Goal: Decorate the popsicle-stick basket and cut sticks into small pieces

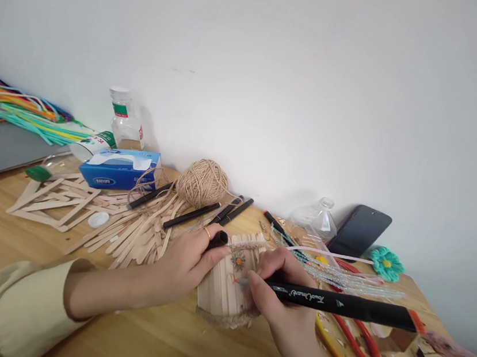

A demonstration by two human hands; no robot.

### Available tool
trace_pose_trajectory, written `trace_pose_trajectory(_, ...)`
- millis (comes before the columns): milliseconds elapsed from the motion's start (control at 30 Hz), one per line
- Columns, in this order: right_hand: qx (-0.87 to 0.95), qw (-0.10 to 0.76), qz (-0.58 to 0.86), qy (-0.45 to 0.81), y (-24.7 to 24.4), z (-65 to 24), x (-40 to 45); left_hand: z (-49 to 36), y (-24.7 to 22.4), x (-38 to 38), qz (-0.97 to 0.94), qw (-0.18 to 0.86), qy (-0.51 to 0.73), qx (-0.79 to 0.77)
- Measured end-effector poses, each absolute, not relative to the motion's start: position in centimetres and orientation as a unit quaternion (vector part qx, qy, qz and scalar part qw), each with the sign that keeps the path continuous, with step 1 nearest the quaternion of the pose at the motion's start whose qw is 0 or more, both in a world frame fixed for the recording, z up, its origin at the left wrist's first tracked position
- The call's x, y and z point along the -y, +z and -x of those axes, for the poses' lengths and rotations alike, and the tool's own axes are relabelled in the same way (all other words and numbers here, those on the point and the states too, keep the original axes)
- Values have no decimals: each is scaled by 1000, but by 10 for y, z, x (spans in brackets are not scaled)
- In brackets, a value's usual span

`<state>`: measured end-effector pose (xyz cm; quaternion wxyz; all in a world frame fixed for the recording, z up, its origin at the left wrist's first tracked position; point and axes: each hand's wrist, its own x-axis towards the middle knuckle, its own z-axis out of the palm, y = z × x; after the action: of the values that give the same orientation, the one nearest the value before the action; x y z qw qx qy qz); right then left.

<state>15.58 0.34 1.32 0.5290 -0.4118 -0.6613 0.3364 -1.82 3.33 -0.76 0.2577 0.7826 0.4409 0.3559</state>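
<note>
A small holder made of wooden craft sticks (218, 295), with twine around its top and bottom edges, stands tilted at the front middle. A flower with an orange centre is drawn on its side. My right hand (282, 300) is closed around a black marker (348, 307) with an orange end, its tip at the sticks below the flower. In my left hand (189, 259) is a black marker cap (217, 239), held between thumb and fingers. That hand also rests against the holder's upper left side.
Behind my left hand lie loose craft sticks (139, 241), black markers, a twine ball (202, 183) and a blue tissue box (120, 170). To the right are a phone (360, 231), a teal yarn flower (387, 263), a clear bottle (324, 218) and red-handled scissors (359, 344).
</note>
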Motion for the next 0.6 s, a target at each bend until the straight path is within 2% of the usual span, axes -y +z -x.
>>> trace_pose_trajectory(600,661,526,411,342,15,-153,-3,18,-8,-34,-785,246,360,-441)
